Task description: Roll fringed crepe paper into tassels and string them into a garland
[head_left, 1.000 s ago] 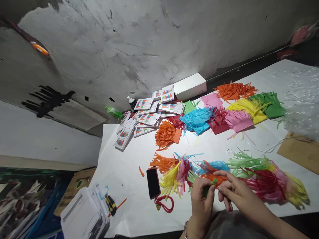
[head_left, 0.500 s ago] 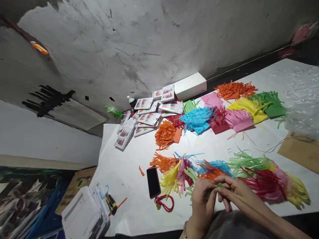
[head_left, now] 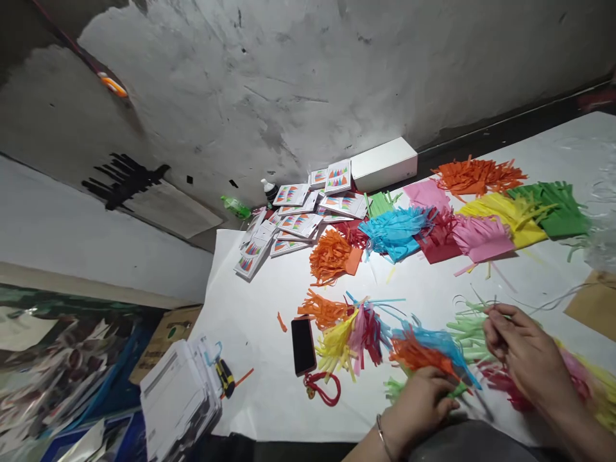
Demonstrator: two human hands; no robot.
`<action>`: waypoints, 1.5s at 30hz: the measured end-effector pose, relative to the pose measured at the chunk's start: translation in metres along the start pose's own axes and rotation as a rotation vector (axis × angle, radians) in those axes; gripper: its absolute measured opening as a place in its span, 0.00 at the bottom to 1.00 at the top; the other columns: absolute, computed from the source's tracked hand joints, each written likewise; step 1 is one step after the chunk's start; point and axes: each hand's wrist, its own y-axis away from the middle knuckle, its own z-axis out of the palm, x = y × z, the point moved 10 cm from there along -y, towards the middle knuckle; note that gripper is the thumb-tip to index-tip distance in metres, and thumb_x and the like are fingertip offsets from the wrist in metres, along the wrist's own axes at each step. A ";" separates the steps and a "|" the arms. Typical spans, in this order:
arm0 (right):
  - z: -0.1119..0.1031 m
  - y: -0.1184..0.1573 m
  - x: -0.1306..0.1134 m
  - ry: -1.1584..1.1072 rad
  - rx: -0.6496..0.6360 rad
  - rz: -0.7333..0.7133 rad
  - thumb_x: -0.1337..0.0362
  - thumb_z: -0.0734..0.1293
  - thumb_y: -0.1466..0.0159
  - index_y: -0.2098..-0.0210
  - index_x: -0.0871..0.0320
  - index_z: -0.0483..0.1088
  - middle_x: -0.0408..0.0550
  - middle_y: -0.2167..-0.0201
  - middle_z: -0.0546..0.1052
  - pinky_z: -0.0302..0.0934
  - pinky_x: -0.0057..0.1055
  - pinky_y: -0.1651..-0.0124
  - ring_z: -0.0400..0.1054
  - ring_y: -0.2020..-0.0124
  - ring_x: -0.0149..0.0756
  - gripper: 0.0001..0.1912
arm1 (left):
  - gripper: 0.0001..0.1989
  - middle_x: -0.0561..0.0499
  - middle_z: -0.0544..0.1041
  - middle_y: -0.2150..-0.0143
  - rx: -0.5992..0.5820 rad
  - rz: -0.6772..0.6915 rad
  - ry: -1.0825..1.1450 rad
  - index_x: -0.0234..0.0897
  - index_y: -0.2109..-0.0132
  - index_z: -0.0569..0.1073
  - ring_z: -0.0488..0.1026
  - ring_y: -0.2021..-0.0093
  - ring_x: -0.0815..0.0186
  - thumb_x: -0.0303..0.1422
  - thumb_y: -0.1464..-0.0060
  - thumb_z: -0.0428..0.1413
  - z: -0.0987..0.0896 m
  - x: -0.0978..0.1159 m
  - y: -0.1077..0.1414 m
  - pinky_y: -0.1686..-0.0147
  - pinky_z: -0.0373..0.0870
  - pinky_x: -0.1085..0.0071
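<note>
My left hand (head_left: 423, 399) is closed around a green paper tassel (head_left: 395, 389), with fringe showing left of the fingers and a green tip on their right. It is low, just below an orange tassel (head_left: 419, 355) and a blue tassel (head_left: 440, 343). Over light green strips (head_left: 469, 330), my right hand (head_left: 522, 353) pinches a thin pale string (head_left: 479, 296). Dark red strips (head_left: 507, 387) lie partly under that hand. A bunch of yellow, pink and orange tassels (head_left: 337, 340) lies further left.
Fringed paper bundles (head_left: 394, 231) line the back of the white-covered table. Printed packets (head_left: 301, 224) are heaped beside a white box (head_left: 385, 163). On the left are a phone (head_left: 303, 346), a red cord loop (head_left: 330, 393), a yellow-black cutter (head_left: 225, 377) and stacked white packs (head_left: 178, 401).
The hands were together over a small green piece. They have come apart: my right hand moved right and up to a string, while my left keeps the green tassel. The view shifted slightly.
</note>
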 end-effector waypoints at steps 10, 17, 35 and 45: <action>0.007 0.017 0.049 0.297 -0.211 0.130 0.39 0.65 0.41 0.60 0.55 0.70 0.44 0.78 0.73 0.63 0.29 0.76 0.67 0.76 0.37 0.25 | 0.10 0.39 0.77 0.66 0.537 -0.550 -0.392 0.33 0.74 0.77 0.74 0.58 0.53 0.30 0.46 0.57 -0.218 -0.094 -0.032 0.56 0.66 0.61; 0.024 0.019 0.029 0.481 -0.286 -0.035 0.44 0.61 0.36 0.61 0.54 0.73 0.43 0.79 0.74 0.63 0.28 0.72 0.68 0.77 0.37 0.21 | 0.11 0.43 0.78 0.62 0.551 -0.404 -0.339 0.35 0.65 0.77 0.73 0.57 0.58 0.35 0.41 0.53 -0.220 -0.078 -0.032 0.52 0.67 0.61; 0.120 0.056 -0.050 0.493 -0.597 -0.319 0.56 0.61 0.31 0.58 0.51 0.77 0.45 0.60 0.82 0.68 0.32 0.55 0.76 0.61 0.39 0.14 | 0.15 0.57 0.70 0.74 0.484 -0.287 0.937 0.36 0.59 0.73 0.63 0.76 0.74 0.41 0.48 0.64 -0.124 0.027 0.022 0.74 0.62 0.78; 0.119 0.061 -0.049 0.512 -0.576 -0.359 0.60 0.60 0.30 0.59 0.51 0.75 0.42 0.61 0.81 0.66 0.30 0.58 0.76 0.61 0.36 0.11 | 0.13 0.58 0.70 0.77 0.402 -0.291 1.083 0.36 0.62 0.71 0.63 0.79 0.76 0.38 0.47 0.64 -0.097 0.035 0.019 0.75 0.60 0.78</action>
